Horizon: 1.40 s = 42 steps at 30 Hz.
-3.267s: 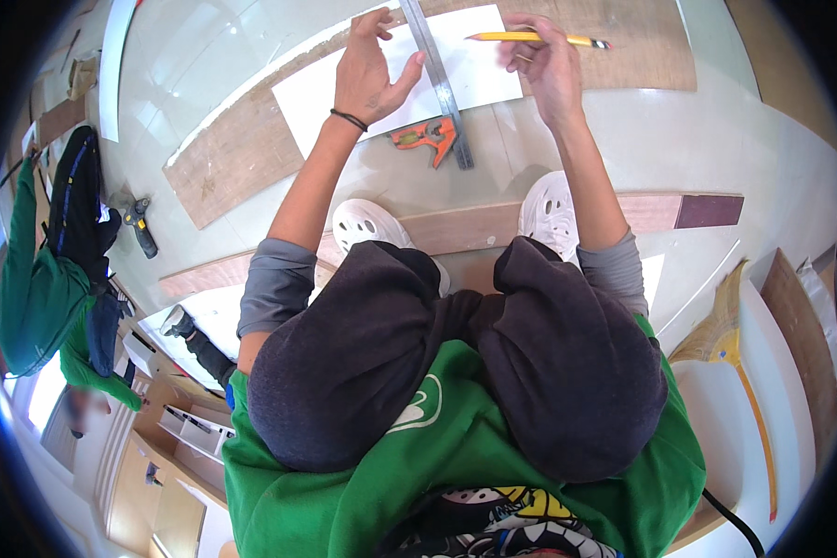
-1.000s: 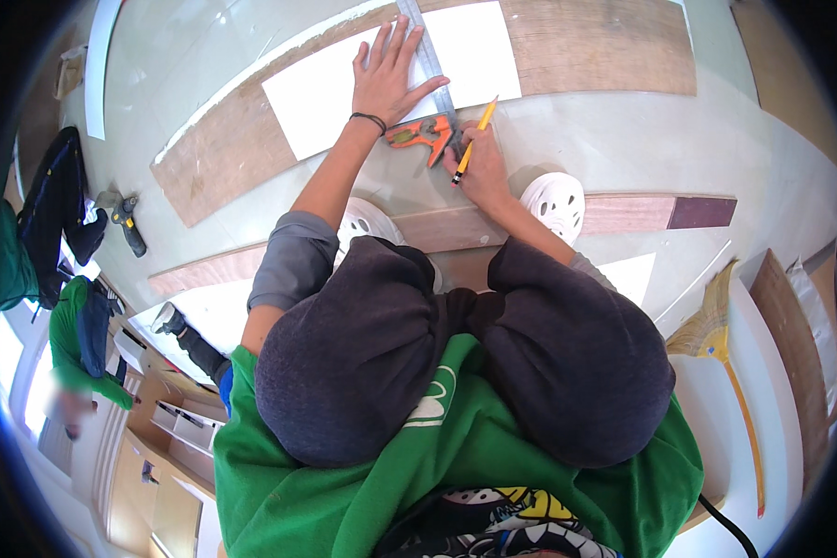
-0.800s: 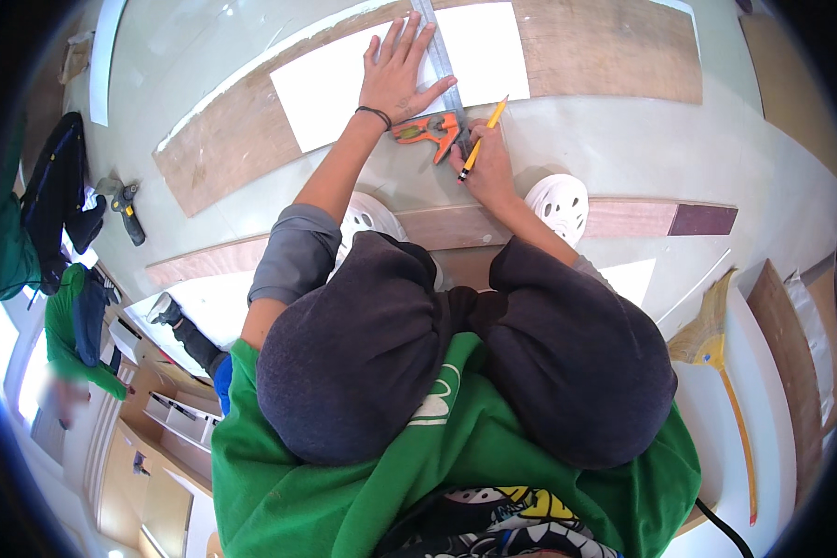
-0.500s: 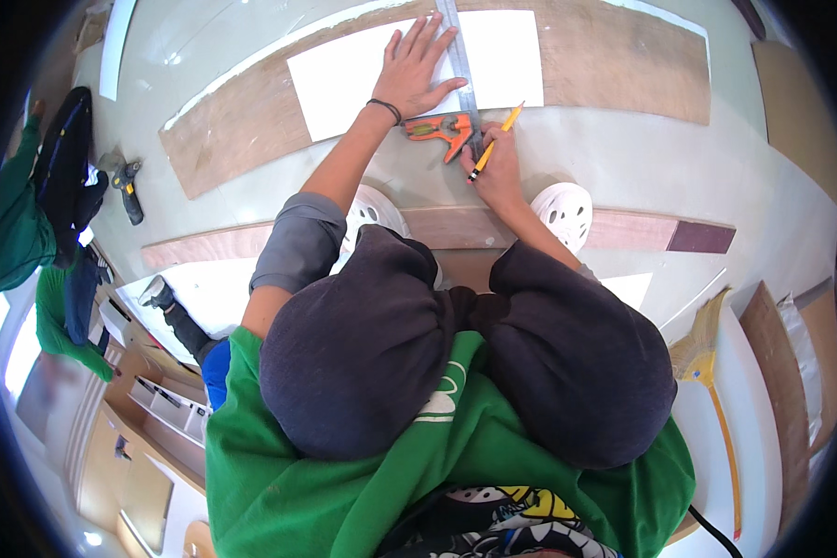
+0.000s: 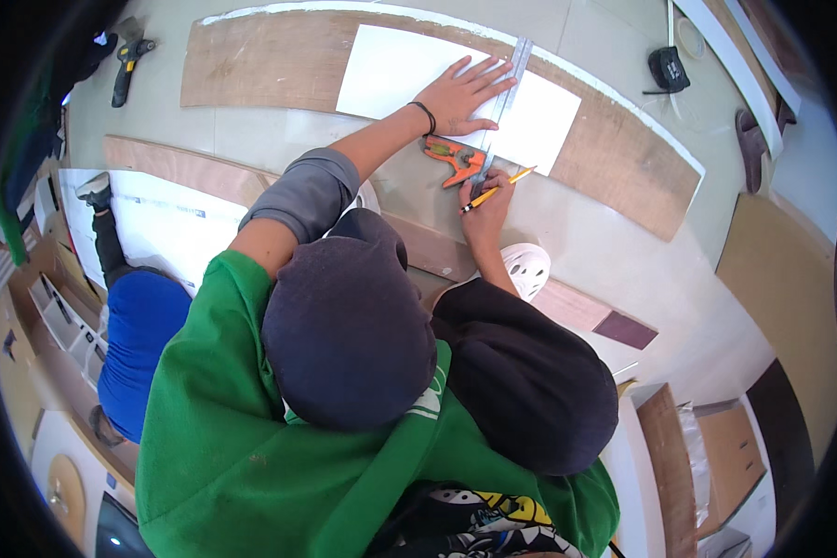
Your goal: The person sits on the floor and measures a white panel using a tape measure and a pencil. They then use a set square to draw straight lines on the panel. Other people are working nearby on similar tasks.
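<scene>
A white rectangular sheet [image 5: 381, 79] lies across a curved wooden board [image 5: 251, 65] on the floor. Over the sheet runs the metal blade of a combination square [image 5: 521, 61], whose orange head [image 5: 454, 160] sits against the near edge. My left hand [image 5: 463, 99] is open, fingers spread flat on the sheet and reaching onto the blade. Between the fingers of my right hand [image 5: 484, 219] is a yellow pencil [image 5: 502, 192], tip pointing up and right. This hand is at the near end of the blade, beside the orange head.
A cordless drill [image 5: 128, 65] lies at the far left, and a black tape-measure-like case [image 5: 668, 70] at the far right. A long wooden strip [image 5: 186, 169] passes behind my white clogs [image 5: 527, 266]. A person in blue [image 5: 141, 339] is low at the left.
My view has turned, so the board and sheet now slant down to the right. Both hands stay on the square and sheet; the pencil leans flatter.
</scene>
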### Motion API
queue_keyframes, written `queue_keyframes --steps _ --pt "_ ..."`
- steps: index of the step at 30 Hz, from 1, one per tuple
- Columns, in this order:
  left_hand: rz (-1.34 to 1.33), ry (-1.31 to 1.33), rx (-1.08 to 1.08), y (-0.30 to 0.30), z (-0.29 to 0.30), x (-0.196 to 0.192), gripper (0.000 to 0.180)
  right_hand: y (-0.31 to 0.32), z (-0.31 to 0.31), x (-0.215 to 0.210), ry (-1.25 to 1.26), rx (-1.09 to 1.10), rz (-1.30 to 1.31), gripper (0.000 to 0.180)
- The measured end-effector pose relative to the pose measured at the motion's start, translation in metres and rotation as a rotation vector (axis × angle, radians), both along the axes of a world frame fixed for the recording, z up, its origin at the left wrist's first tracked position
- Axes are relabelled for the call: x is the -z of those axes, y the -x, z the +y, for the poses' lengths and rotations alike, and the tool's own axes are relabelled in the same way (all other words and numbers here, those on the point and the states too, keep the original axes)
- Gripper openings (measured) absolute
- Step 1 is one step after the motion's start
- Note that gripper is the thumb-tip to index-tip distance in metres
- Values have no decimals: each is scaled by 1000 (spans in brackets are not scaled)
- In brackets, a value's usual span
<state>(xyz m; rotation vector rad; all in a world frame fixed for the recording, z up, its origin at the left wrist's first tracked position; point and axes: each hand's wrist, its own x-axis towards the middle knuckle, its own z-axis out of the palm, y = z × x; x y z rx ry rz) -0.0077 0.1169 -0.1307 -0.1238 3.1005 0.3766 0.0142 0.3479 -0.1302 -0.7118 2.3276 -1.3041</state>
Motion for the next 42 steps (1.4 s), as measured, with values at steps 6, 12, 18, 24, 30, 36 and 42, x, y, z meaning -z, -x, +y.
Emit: queue_keyframes --steps 6,12,18,24,30,36,42 --pt "-36 42 -15 -2 2 1 81 0 0 -1 -1 -19 41 38" --pt "-10 7 -17 0 2 3 80 2 0 -3 1 -7 -7 39" --pt "-20 35 -17 0 3 -1 79 1 0 0 -7 -1 -4 39" --pt "3 12 -21 -2 1 4 79 0 0 1 -1 -12 29 38" --pt "-6 12 -13 0 3 1 79 0 0 -4 -37 0 2 38" --pt "140 -142 -87 -13 -2 -3 73 -2 -7 -6 -52 50 -95 41" --pt "31 -432 -129 -57 22 -43 50 4 -10 -20 -16 174 -107 41"
